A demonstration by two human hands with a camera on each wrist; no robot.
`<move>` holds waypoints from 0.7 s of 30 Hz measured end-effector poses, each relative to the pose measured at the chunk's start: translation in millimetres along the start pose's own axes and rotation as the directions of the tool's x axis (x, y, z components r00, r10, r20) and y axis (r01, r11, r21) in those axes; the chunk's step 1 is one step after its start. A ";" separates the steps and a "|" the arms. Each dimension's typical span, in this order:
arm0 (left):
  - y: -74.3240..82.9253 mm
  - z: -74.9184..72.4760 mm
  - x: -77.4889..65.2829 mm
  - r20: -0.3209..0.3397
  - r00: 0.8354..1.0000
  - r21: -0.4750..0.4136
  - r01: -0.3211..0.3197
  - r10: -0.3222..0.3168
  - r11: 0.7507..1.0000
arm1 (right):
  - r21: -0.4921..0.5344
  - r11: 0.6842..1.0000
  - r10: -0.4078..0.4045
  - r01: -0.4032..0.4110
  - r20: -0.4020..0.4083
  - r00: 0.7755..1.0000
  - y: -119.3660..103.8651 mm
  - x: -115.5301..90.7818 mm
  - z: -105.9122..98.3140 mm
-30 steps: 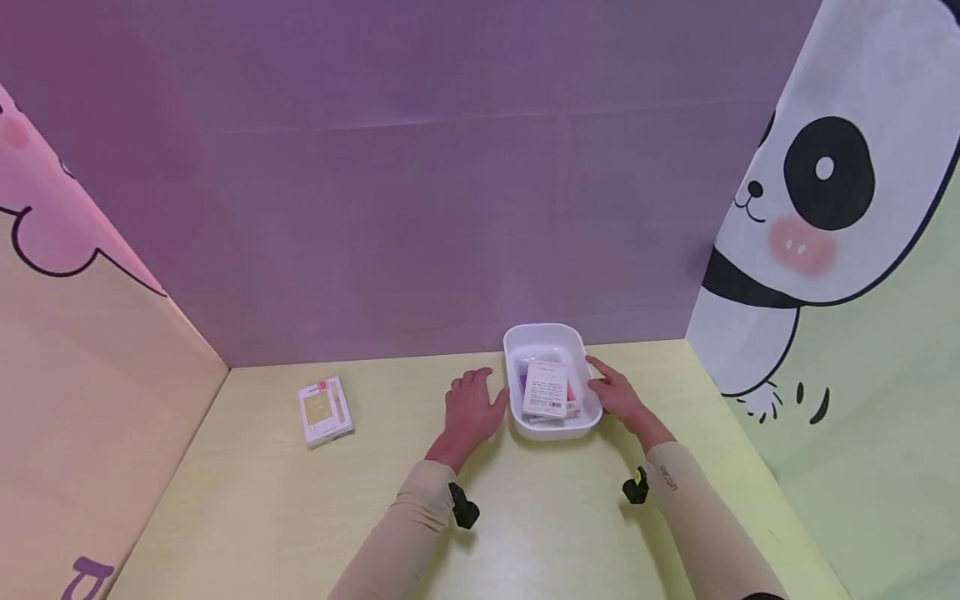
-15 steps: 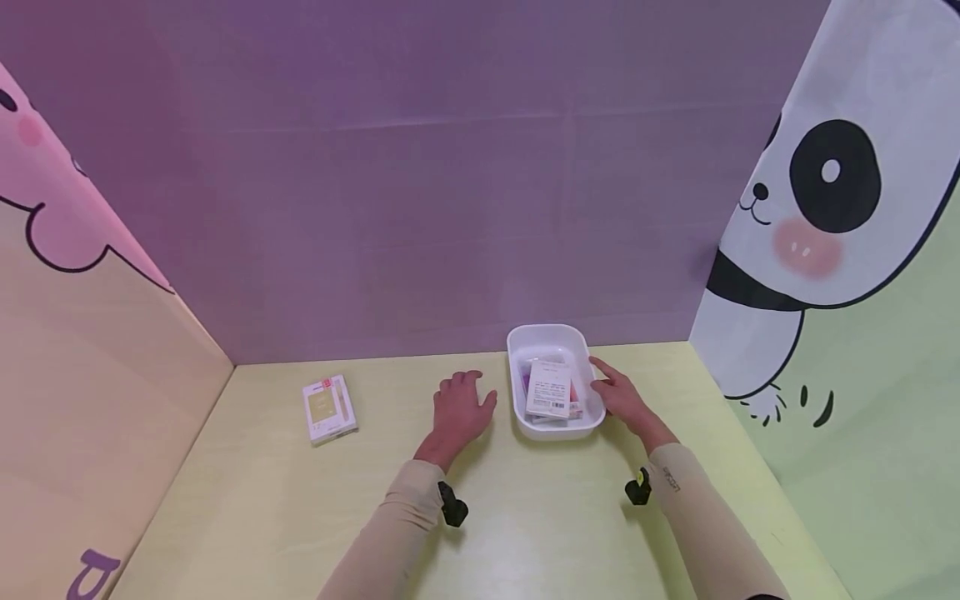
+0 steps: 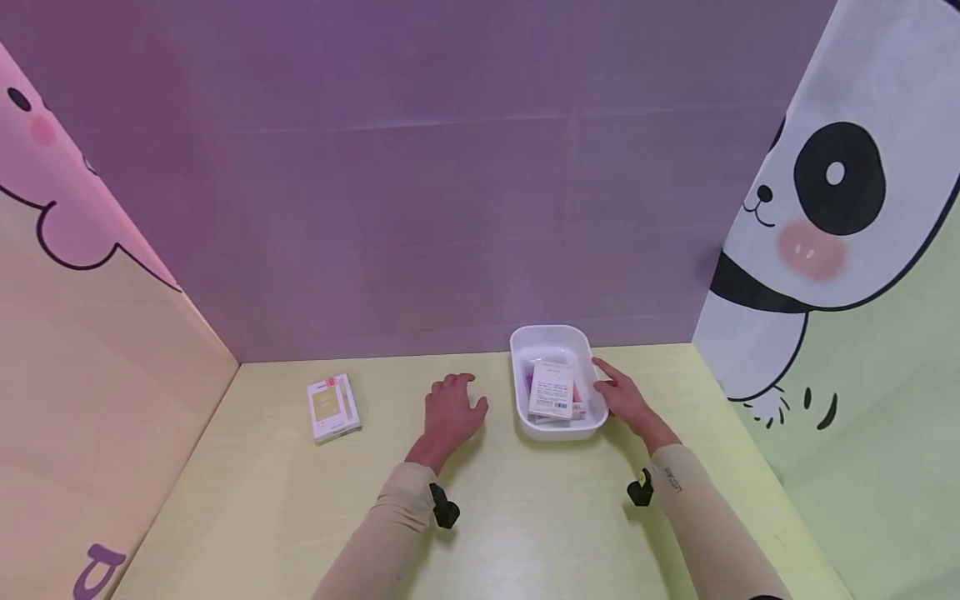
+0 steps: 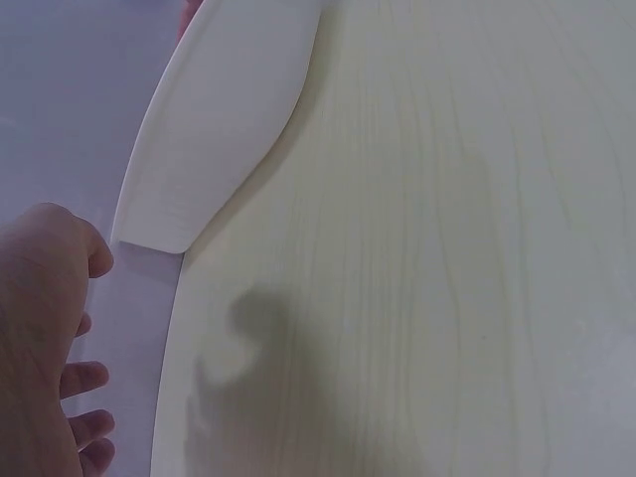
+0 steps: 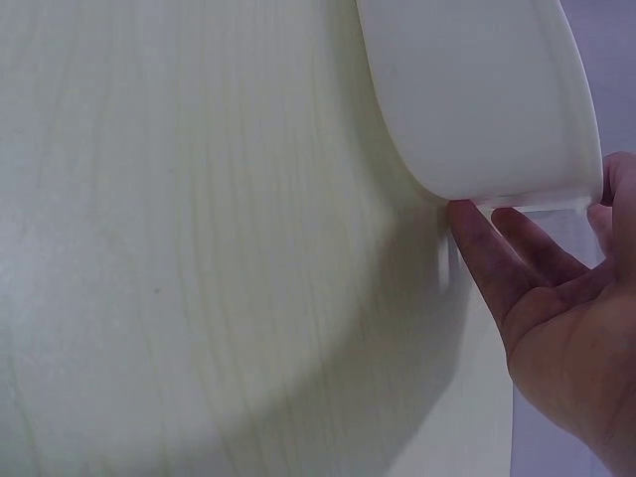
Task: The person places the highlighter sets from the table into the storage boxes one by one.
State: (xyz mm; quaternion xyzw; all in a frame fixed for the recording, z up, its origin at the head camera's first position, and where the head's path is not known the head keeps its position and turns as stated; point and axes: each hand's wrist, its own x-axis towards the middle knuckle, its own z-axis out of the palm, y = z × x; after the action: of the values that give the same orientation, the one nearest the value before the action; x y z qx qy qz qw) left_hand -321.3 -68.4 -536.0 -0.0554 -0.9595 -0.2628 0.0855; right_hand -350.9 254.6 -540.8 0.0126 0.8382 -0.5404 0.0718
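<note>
A pale yellow wood-grain counter (image 3: pixel 525 517) was seen, with a plain white tub (image 3: pixel 557 337) on it. The back wall (image 3: pixel 450 167) was purple, and a black-and-white panda with pink cheeks (image 3: pixel 817 208) was printed on the green side panel. Beige sleeves (image 3: pixel 390 533) were worn.

White plastic tray (image 3: pixel 592 417), oblong with rounded corners and a smooth, slightly flared wall. Standing flat and upright on the pale yellow table (image 3: pixel 525 517), close to the purple back wall. Filled with a few small flat packets (image 3: pixel 552 388); topmost one white, printed with fine text and a barcode, lying lengthwise and tilted a little over pink and purple ones beneath.
</note>
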 end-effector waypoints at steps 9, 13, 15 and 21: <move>-11.2 -4.2 -1.7 -0.002 1.000 0.009 0.004 -0.004 1.000 | 0.000 1.000 0.015 -0.015 -0.001 1.000 0.3 0.0 0.1; -16.5 -6.0 -2.1 -0.008 1.000 0.006 0.010 -0.009 1.000 | 0.012 1.000 0.025 -0.025 0.000 1.000 0.1 -0.6 0.1; -19.5 -6.7 -2.3 -0.012 1.000 0.002 0.013 -0.013 1.000 | 0.015 1.000 0.024 -0.024 0.001 1.000 -0.7 -1.1 0.4; -28.5 -8.6 -3.5 -0.015 1.000 -0.004 0.024 -0.024 1.000 | 0.011 0.999 0.032 -0.032 0.013 0.999 -4.0 -2.6 0.8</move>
State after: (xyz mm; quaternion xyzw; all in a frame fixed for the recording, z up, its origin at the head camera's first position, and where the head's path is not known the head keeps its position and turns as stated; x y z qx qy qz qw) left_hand -321.0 -97.4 -543.5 -0.0423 -0.9589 -0.2660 0.0895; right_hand -348.6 252.3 -537.2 0.0230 0.8345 -0.5438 0.0856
